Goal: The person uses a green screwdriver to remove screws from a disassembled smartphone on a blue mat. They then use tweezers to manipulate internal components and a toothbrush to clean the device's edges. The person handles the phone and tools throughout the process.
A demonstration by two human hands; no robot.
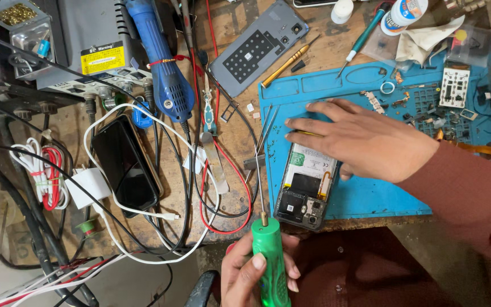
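An opened phone [308, 187] lies face down on a blue work mat [365, 199], its battery and circuit board exposed. My right hand [365, 139] rests flat over the phone's upper end, fingers spread and pointing left. My left hand [257, 273], low in the view, grips a green-handled screwdriver [269, 258]. Its thin shaft points up, away from me, just left of the mat. The removed grey back cover [259, 48] lies further up on the wooden bench.
A black phone [125, 165] with a white cable lies at left among tangled red, white and black wires. A blue hot-air handle [160, 62], tweezers [214, 162], a yellow screwdriver [285, 65], a teal screwdriver [365, 37] and small parts on the mat surround the work.
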